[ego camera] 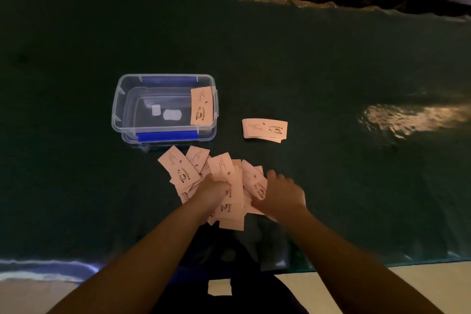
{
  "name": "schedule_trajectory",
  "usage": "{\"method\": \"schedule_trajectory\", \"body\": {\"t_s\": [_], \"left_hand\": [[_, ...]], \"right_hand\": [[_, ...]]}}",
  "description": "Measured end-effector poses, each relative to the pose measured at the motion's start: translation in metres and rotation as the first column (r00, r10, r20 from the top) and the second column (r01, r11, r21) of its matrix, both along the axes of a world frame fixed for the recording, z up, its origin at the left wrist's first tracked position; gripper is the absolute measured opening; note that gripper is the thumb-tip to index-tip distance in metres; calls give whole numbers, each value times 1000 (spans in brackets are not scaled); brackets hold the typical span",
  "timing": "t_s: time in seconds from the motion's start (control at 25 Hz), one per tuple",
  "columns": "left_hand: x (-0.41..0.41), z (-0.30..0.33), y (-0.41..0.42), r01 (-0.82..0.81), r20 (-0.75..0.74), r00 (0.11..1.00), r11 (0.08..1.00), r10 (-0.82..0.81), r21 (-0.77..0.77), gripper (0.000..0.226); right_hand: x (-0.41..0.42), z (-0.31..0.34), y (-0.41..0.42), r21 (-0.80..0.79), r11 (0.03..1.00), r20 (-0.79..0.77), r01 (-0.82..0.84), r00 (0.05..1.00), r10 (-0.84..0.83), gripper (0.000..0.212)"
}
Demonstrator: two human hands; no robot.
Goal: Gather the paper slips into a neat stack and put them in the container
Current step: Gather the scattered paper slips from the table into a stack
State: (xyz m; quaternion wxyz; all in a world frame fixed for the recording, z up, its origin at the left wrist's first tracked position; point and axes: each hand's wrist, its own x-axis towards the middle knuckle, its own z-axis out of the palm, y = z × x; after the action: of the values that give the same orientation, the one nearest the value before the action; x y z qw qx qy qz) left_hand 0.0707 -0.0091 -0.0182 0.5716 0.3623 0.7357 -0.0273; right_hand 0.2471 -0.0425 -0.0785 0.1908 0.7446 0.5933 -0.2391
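A loose heap of slips (224, 183) lies fanned on the table (331, 71), just in front of the box (164, 108), and both hands are laid on it. The left hand (212, 192) is curled onto the middle of the heap and seems to pinch a few slips, though the fingertips are hidden under paper, so the exact hold cannot be told. The right hand (281, 195) rests half-open on the heap's right side, pressing rather than clasping. The step in hand is judged to be the squaring-up: the outlying slips at the left are best swept inward first, then the bundle stood on its long edge and tapped until the edges are flush, with light pressure so nothing is creased. One slip (201, 106) already stands against the box's right wall, and a squared stack (265, 129) waits to the right of the box, apart from it. The near table edge lies close behind the wrists, so slips should be drawn forward, not toward the body. Ample bare room is offered to the right and far side; the box is open-topped and unobstructed.
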Motion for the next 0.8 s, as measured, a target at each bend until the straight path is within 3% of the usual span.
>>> {"method": "schedule_trajectory", "body": {"t_s": [0.12, 0.28, 0.48, 0.64, 0.8], "left_hand": [[0, -1, 0, -33, 5, 999, 999, 33, -7, 3], [-3, -9, -1, -55, 33, 998, 998, 55, -7, 6], [-1, -16, 0, -34, 55, 998, 999, 35, -25, 14], [4, -20, 3, -52, 81, 995, 999, 52, -2, 14], [19, -20, 6, -84, 89, 992, 996, 88, -43, 25]], "right_hand": [[-8, -2, -21, -58, 963, -134, 263, 954, -269, 93], [-24, 2, -18, 25, 850, -260, 527, 824, -503, 82], [-37, 5, 2, -22, 763, -283, 646, 728, -624, 81], [-33, 4, 8, -102, 720, -437, 686, 619, -652, 49], [-29, -3, 2, -252, 576, -560, 778, 368, -742, 35]]}}
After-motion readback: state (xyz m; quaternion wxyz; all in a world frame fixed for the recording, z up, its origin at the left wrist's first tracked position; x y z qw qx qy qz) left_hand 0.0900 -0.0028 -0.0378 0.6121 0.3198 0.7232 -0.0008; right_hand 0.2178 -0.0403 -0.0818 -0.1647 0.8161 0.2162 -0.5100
